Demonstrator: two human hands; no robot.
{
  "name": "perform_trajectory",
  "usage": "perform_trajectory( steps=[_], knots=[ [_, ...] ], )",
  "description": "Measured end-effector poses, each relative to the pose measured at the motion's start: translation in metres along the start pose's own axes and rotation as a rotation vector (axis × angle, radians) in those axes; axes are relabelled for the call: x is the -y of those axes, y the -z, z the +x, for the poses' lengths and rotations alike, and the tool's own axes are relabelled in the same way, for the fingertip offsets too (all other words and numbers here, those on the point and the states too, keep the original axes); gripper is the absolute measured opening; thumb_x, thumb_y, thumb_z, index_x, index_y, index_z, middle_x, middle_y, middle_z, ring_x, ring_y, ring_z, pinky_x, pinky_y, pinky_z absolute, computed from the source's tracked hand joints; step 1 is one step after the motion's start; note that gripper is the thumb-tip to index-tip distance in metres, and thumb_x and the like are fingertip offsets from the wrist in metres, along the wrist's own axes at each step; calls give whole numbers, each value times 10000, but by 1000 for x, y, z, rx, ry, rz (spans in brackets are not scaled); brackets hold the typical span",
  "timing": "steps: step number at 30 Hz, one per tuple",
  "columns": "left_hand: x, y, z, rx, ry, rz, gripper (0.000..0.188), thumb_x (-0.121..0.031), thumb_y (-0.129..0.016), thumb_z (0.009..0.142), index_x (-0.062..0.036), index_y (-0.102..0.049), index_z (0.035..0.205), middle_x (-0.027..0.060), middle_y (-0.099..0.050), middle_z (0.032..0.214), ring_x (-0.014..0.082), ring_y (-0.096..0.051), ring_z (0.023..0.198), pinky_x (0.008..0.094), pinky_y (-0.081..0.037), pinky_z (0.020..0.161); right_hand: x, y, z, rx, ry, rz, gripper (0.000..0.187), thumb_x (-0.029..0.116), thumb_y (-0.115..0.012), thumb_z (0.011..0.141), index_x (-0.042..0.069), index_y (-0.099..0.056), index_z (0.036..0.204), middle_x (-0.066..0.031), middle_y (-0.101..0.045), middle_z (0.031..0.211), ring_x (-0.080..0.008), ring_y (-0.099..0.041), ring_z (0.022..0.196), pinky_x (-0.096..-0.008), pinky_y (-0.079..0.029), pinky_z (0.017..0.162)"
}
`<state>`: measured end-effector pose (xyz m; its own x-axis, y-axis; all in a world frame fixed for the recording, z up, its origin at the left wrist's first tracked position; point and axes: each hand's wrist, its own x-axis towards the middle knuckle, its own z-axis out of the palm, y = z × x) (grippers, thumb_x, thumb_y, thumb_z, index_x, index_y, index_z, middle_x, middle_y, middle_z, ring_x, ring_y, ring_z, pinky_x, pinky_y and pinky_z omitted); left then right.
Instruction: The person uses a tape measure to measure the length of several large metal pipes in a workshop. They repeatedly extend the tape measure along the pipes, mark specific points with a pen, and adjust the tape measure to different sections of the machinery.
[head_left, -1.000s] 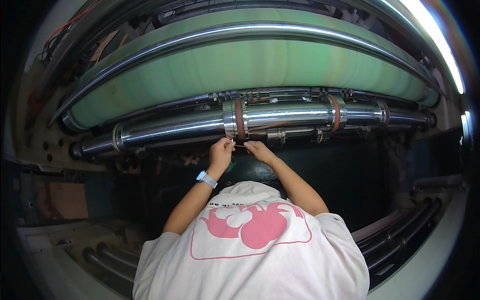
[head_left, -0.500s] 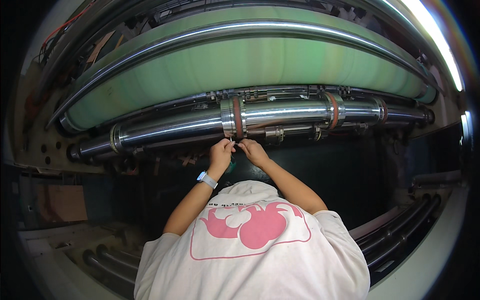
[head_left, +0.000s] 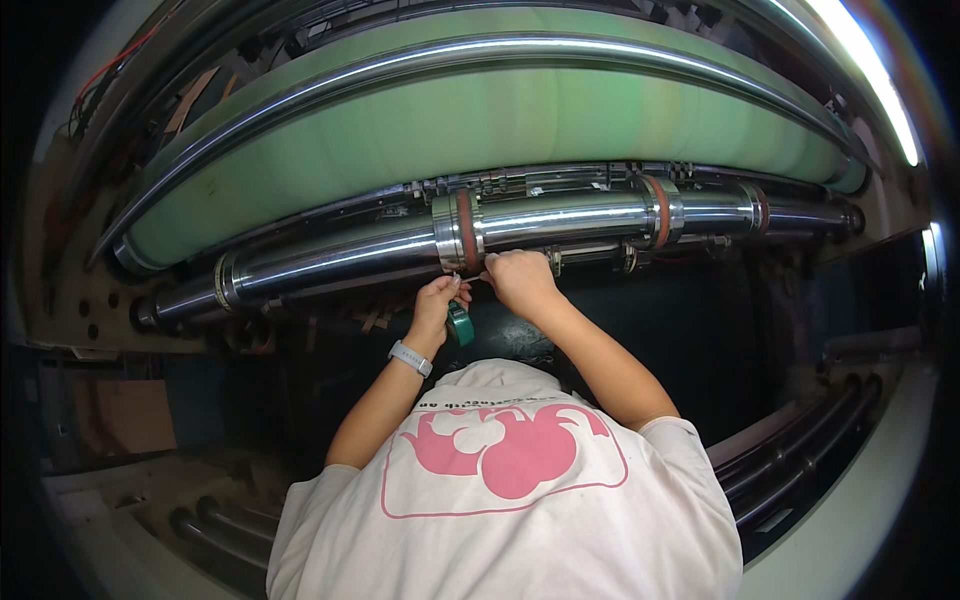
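My left hand [head_left: 438,299] is closed just below a wide metal collar with a red-brown band [head_left: 466,226] on the steel shaft. A small green rounded object [head_left: 460,325] hangs beneath its fingers; its exact kind is unclear. Between my two hands runs a thin pale strip [head_left: 474,279], with the fingertips of both pinching it. My right hand [head_left: 520,281] is closed, its back toward me, touching or almost touching the underside of the shaft. Its own fingers hide most of what it grips.
The polished shaft [head_left: 340,256] spans the machine, with a second banded collar [head_left: 660,212] further right. Behind it lies a large green roller [head_left: 400,130] under a chrome bar [head_left: 480,45]. Dark rollers [head_left: 800,440] sit low at right, and a brown board [head_left: 125,415] stands at left.
My right hand has risen toward the shaft and turned its back to me. My left hand has tilted, and the green object below it shows more fully.
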<state>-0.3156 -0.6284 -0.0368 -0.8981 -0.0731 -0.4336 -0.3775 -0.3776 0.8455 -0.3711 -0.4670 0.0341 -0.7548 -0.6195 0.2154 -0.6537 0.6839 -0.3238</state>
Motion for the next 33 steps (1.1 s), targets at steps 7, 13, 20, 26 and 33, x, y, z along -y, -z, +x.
perform_trajectory(
  steps=[7,13,20,26,33],
  knots=[
    [-5,5,0,82,65,-202,195,-195,-486,892,-19,-560,853,60,-556,695,131,-527,580,236,-422,521,29,50,21,176,-137,543,156,170,-557,800,17,-590,809,-179,-609,684,-313,-609,631,-368,-494,600],
    [-12,7,-7,136,10,-118,165,-168,-485,875,-21,-557,883,63,-575,762,131,-525,560,239,-420,504,39,8,22,-38,1,451,238,235,-520,834,18,-539,738,-199,-564,624,-380,-566,624,-451,-449,565],
    [1,11,4,80,-299,440,119,-89,-535,840,14,-553,895,36,-584,697,84,-520,567,221,-394,478,22,-35,-6,-86,-334,1003,265,183,-465,905,-13,-554,750,-78,-603,634,-162,-582,524,-264,-455,484],
    [-17,9,-8,-65,-417,941,273,-158,-646,763,-9,-520,953,77,-592,681,162,-562,582,285,-426,511,-1,-72,-28,-191,-493,1616,288,262,-400,936,12,-505,840,-61,-553,665,-108,-524,538,-220,-431,492],
    [-83,-10,-15,-134,-684,1493,848,-208,-705,680,-3,-199,1329,163,-604,915,326,-607,718,382,-482,595,-3,-71,-26,-276,-534,1637,323,301,-387,936,24,-498,812,-58,-526,626,-111,-497,514,-226,-419,493]
  ],
)
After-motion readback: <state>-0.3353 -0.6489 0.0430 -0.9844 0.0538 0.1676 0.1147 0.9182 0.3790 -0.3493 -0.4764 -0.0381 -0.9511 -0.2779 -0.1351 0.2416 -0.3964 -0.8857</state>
